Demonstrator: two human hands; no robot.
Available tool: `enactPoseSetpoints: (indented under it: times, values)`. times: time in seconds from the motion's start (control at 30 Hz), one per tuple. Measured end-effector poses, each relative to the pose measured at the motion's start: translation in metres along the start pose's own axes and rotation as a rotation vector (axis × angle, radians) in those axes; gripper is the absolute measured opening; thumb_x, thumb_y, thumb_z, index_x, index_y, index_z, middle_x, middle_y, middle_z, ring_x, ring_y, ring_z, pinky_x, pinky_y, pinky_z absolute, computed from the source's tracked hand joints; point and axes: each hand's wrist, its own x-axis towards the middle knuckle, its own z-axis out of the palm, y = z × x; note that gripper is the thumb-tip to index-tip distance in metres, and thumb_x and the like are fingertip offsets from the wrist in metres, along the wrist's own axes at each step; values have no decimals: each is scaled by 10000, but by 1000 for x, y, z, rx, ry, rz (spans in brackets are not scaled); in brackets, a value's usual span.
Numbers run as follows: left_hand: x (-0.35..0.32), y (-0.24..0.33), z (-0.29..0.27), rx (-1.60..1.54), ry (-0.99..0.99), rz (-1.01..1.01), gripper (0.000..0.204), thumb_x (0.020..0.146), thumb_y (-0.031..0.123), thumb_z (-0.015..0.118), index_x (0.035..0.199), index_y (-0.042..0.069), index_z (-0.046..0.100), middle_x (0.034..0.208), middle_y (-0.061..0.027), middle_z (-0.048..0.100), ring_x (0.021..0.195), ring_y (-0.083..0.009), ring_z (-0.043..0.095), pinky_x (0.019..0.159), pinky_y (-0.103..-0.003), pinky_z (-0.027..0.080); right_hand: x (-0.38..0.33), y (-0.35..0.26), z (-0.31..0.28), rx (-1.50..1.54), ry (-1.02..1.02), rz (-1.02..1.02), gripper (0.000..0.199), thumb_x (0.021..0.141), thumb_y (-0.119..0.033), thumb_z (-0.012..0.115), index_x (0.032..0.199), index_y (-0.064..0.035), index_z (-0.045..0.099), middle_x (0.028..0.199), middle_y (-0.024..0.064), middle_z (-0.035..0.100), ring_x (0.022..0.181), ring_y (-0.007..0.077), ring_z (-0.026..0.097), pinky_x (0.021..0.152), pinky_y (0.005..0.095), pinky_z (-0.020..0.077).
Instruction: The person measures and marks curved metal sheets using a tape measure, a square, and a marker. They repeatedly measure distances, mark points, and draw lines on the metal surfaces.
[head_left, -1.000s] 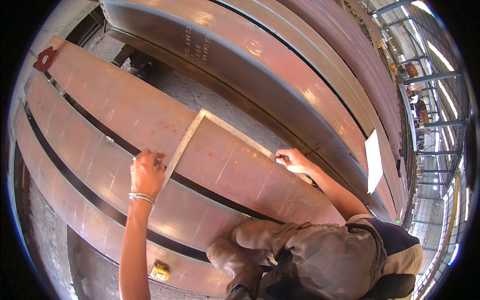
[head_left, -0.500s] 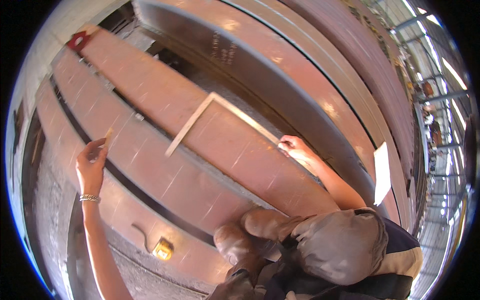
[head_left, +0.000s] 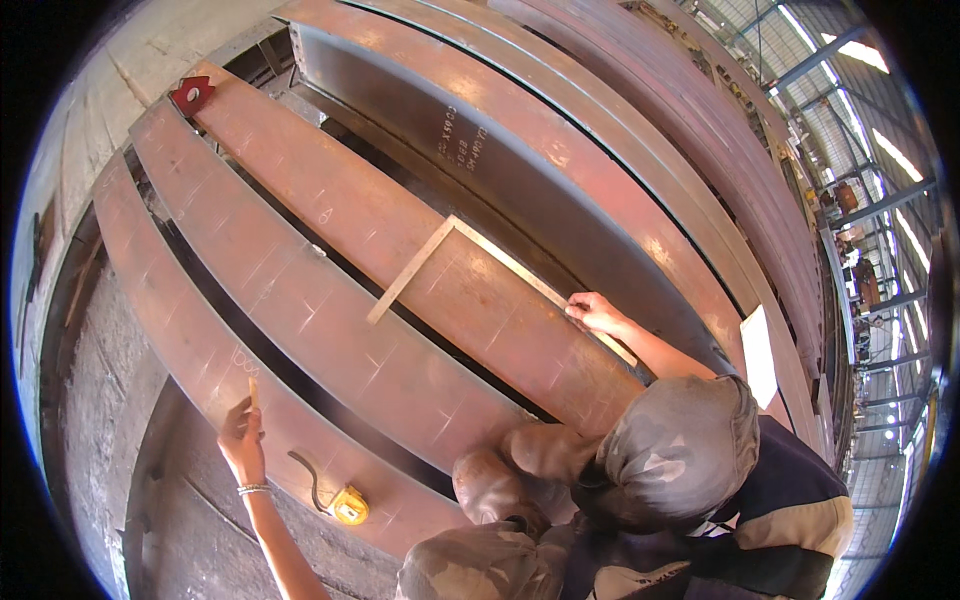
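Note:
Pinched in my left hand (head_left: 241, 443) is a thin pale marking stick (head_left: 254, 391), like chalk or soapstone, its tip just above the nearest steel plate strip (head_left: 150, 290). My right hand (head_left: 594, 313) grips the long arm of a carpenter's-type metal square (head_left: 502, 260). That arm lies along the far edge of the third steel strip (head_left: 370, 215); the short arm crosses this strip and reaches onto the middle strip (head_left: 230, 240). Chalk lines mark all the strips. A yellow tape measure (head_left: 350, 505) with a dark strap rests on the nearest strip.
A red angular piece with a round hole (head_left: 192, 95) sits at the strips' far left end. Large steel beams (head_left: 560, 150) lie beyond, with a white sheet (head_left: 758, 356) on one at right. Dark gaps (head_left: 300, 390) separate the strips. My bent knees (head_left: 680, 450) are at lower right.
My left hand has come down and to the right, bringing the marking stick close to the nearest strip. My right hand stays on the square. The whole view has shifted slightly.

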Motion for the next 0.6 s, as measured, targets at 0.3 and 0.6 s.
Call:
enactPoseSetpoints:
  times: [0.3,0.6]
  values:
    - [-17,4,-10,-118,-36,-73,330,892,206,753,1190,66,748,839,-46,712,666,-79,605,621,-266,554,3,3,4,22,51,75,239,1018,-250,638,1060,-20,685,777,44,649,700,138,583,658,352,473]
    - [32,51,-29,37,-25,3,312,883,186,748,1167,57,753,824,-30,700,656,-71,596,585,-264,541,30,-20,15,-6,152,-12,275,996,-289,670,1077,-31,719,842,96,692,788,189,625,733,390,495]
